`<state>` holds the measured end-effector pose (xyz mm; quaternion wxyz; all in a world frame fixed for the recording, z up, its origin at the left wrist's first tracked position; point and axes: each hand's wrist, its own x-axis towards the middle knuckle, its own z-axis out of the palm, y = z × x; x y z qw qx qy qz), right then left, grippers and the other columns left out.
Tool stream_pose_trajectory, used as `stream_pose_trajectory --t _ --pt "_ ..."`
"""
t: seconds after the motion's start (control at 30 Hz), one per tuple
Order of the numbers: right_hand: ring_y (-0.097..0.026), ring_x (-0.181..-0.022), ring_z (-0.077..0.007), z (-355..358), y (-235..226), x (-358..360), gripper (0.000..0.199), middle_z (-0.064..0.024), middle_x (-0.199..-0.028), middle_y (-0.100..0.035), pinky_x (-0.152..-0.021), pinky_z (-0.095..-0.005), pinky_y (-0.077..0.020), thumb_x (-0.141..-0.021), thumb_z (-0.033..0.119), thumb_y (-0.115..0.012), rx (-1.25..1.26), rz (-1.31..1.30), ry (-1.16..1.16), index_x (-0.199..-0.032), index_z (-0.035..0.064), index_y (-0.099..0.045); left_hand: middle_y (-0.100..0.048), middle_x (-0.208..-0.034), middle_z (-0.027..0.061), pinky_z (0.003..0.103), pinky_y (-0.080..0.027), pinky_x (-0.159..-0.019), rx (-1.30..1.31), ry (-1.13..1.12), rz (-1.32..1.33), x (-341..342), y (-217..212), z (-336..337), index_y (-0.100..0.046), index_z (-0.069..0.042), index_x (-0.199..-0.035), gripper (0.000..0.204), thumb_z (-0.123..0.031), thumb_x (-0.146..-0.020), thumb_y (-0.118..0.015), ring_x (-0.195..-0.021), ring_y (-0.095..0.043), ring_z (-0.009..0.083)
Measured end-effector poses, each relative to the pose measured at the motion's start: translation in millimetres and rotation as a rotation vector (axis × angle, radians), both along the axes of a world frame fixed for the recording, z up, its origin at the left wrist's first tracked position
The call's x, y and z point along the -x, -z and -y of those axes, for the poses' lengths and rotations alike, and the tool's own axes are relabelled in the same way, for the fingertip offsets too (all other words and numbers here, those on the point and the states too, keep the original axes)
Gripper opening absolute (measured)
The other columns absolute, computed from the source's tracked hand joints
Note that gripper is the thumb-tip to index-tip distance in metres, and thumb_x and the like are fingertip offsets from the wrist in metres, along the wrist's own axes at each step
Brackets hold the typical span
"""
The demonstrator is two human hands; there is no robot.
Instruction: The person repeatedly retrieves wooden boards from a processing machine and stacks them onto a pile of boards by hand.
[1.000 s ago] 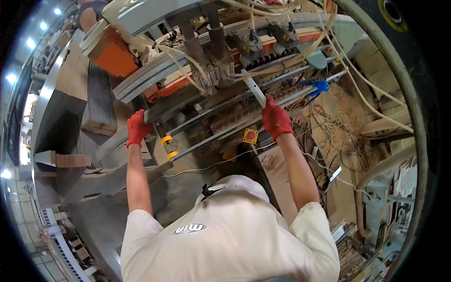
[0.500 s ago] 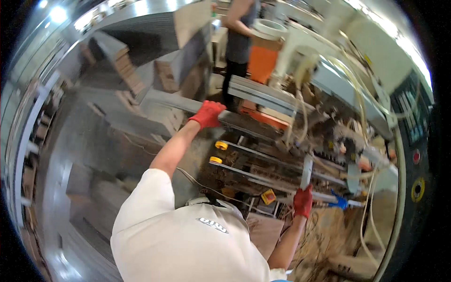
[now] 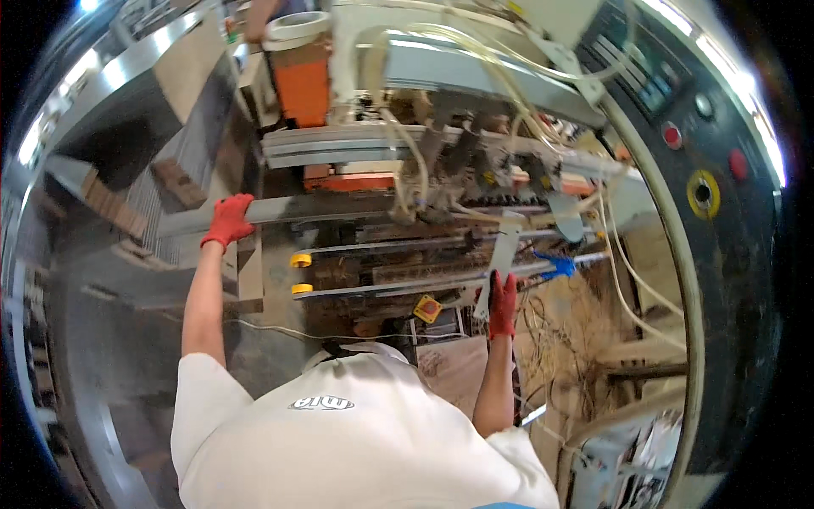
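Note:
My left hand [image 3: 228,220], in a red glove, is wrapped round a long grey board [image 3: 301,209] that runs to the right, in under the machine's heads. At the right, my gloved right hand [image 3: 502,307] grips a short, flat, light-grey strip [image 3: 506,246] near its lower end. The strip stands slanted, its far end by the machine's hoses. Between my hands, two metal rails [image 3: 373,291] with yellow end rollers [image 3: 302,289] cross the machine. The undersides of both hands are hidden.
Stacks of grey panels [image 3: 182,182] stand at the left. A red button on a yellow box [image 3: 427,310] sits near my body. A control panel [image 3: 670,102] rises at the right, with hoses [image 3: 623,271] hanging beside it. An orange container [image 3: 301,89] with a white bucket stands behind.
My view has turned right, so the machine appears further left and more level. Both hands keep hold of their pieces. The person behind is now mostly out of view.

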<state>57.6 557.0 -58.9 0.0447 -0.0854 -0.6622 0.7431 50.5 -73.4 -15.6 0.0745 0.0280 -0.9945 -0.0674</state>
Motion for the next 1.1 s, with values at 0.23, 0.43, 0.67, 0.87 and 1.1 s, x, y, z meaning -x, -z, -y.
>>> stream_pose_trajectory --t 0.23,0.43,0.67,0.87,1.1 --pt "-0.056 -0.059 -0.0145 -65.2 39.4 27.2 0.037 -0.0011 -0.065 -0.054 -0.054 -0.0314 -0.0421 -0.099 0.039 -0.052 -0.389 0.123 0.023 -0.083 0.0063 -0.059 -0.062 -0.110 0.0071 0.043 -0.036 -0.097 -0.047 0.008 0.016 4.6 -1.7 -12.3 -0.059 -0.018 -0.115 0.057 -0.026 -0.061 -0.074 -0.112 -0.057 0.0278" --pt "-0.061 -0.086 -0.0372 -6.8 -55.8 1.9 0.036 -0.0184 -0.098 -0.063 -0.076 -0.0466 -0.0486 -0.093 0.037 -0.058 -1.265 -0.063 0.284 -0.103 0.0027 -0.057 -0.062 -0.113 0.0070 0.044 -0.034 -0.099 0.003 -0.095 0.041 -53.6 -12.2 -10.0 -0.059 -0.017 -0.112 0.056 -0.025 -0.059 -0.076 -0.111 -0.057 0.0279" --pt "-0.060 -0.094 -0.0355 83.2 -67.0 -8.9 0.027 -0.0135 -0.100 -0.064 -0.082 -0.0451 -0.0466 -0.083 0.020 -0.068 -1.083 -0.431 -0.093 -0.105 0.0059 -0.060 -0.059 -0.113 0.0050 0.049 -0.031 -0.104 0.205 -0.390 -0.098 -246.6 -43.2 -49.0 -0.055 -0.015 -0.115 0.062 -0.014 -0.058 -0.078 -0.113 -0.054 0.0257" --pt "-0.061 -0.091 -0.0335 143.0 -33.6 -6.2 0.024 -0.0103 -0.097 -0.065 -0.078 -0.0443 -0.0473 -0.086 0.026 -0.065 -1.093 -0.640 -0.441 -0.102 0.0096 -0.061 -0.058 -0.108 0.0040 0.054 -0.029 -0.105 0.631 -0.924 -0.333 -479.9 -24.2 -154.7 -0.056 -0.014 -0.109 0.055 -0.015 -0.058 -0.078 -0.109 -0.053 0.0241" --pt "-0.066 -0.079 -0.0319 158.6 -11.0 -24.5 0.029 -0.0165 -0.089 -0.069 -0.064 -0.0417 -0.0514 -0.096 0.033 -0.055 -1.150 -1.104 -0.539 -0.099 0.0088 -0.072 -0.058 -0.108 0.0061 0.054 -0.032 -0.100 0.509 -1.609 -0.101 -604.6 17.8 -340.5 -0.057 -0.015 -0.110 0.060 -0.033 -0.057 -0.079 -0.108 -0.054 0.0268"
